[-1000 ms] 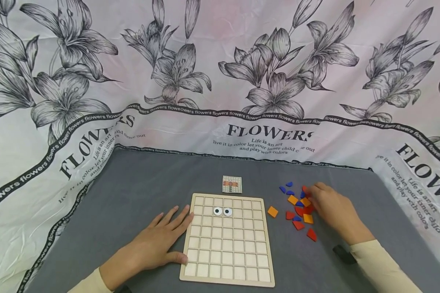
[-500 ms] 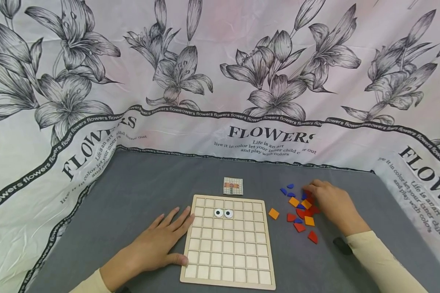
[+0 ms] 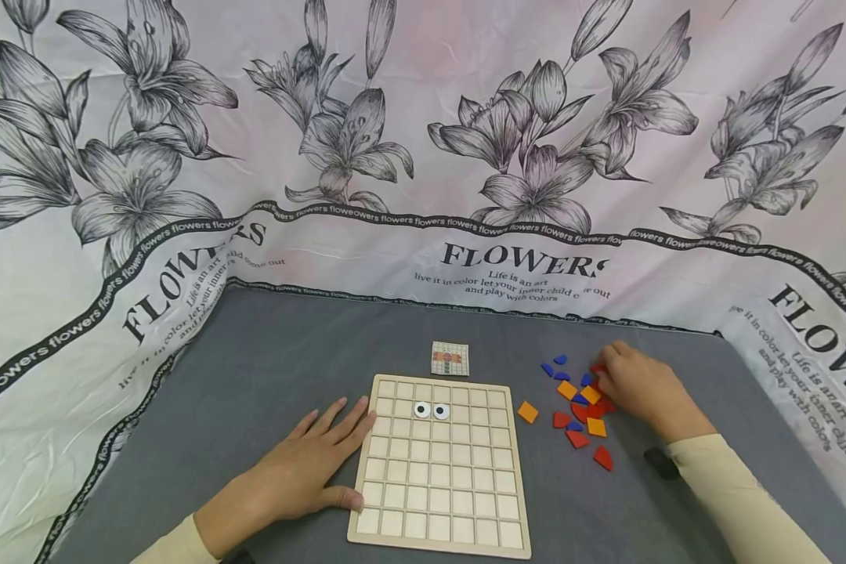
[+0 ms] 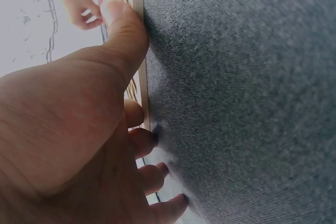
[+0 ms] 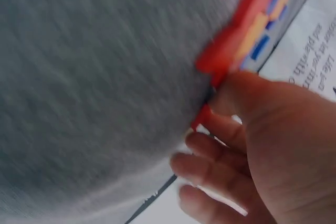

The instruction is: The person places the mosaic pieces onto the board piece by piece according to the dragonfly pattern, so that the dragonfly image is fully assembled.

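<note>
My left hand [image 3: 303, 470] lies with spread fingers along the left edge of the wooden grid board [image 3: 437, 548]. Its thumb rests on the rim, as the left wrist view also shows. Two googly-eye discs [image 3: 432, 410] sit side by side in an upper row of the board. At the right, my right hand [image 3: 641, 388] pinches a small flat red piece [image 5: 201, 117] between thumb and index finger. Its exact shape is mostly covered by the fingers. Below and left of that hand is a loose cluster of red quarter-round pieces [image 3: 603, 457], orange squares [image 3: 596, 427] and blue half-rounds [image 3: 560, 359].
A small picture card [image 3: 450, 358] with a gridded coloured design lies just behind the board. One orange square [image 3: 528, 412] sits apart, close to the board's right edge. A flower-printed cloth [image 3: 522, 270] borders the grey tabletop [image 3: 310, 337] at the back and sides.
My right hand has shifted slightly right, away from the blue pieces, with the red piece at its fingertips. My left hand stays at the board. The head view has moved a little.
</note>
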A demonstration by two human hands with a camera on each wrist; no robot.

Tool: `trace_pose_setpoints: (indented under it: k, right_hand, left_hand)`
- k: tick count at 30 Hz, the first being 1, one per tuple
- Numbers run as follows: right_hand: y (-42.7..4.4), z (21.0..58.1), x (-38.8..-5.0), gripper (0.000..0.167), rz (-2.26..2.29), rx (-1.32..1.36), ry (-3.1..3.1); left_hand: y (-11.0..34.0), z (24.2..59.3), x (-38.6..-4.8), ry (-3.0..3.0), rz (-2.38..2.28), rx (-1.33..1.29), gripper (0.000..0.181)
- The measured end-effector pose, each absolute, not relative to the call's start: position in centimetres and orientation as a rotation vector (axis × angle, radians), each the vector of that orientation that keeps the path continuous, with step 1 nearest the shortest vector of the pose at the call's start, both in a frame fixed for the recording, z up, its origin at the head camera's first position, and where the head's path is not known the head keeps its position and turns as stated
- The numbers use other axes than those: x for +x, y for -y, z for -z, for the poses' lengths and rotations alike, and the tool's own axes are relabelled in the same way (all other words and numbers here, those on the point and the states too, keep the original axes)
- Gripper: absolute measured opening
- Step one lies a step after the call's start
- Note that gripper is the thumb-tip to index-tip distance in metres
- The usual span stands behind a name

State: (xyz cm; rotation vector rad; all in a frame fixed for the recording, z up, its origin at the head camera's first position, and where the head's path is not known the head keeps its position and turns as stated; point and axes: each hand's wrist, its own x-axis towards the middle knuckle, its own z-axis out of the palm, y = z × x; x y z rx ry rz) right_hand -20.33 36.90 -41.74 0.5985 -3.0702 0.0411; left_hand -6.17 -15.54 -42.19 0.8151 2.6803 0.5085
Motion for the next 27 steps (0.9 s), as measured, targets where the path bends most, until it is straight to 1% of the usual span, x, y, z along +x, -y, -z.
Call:
trace_pose_setpoints:
  k: [5, 12, 17, 21, 27]
  right_hand:
    - [-37.2, 41.4, -21.6, 0.025, -0.140, 0.642, 3.199]
    - [-37.3, 40.9, -22.2, 0.025, -0.165, 0.732, 3.168]
    - [-36.1, 40.1, -20.7, 0.023, -0.177, 0.743, 3.124]
    - [-33.3, 38.7, -18.9, 0.020, -0.208, 0.814, 3.055]
    - [-29.2, 37.8, -16.5, 0.024, -0.303, 0.967, 2.924]
  left_hand:
    - [15.8, 42.5, -6.1, -2.676, -0.514, 0.806, 0.108]
    - [15.8, 42.5, -6.2, -2.680, -0.538, 0.831, 0.107]
    - [15.6, 42.4, -6.4, -2.685, -0.514, 0.844, 0.108]
    - [15.5, 42.3, -6.4, -2.683, -0.507, 0.826, 0.109]
    - [15.5, 42.4, -6.3, -2.674, -0.503, 0.810, 0.109]
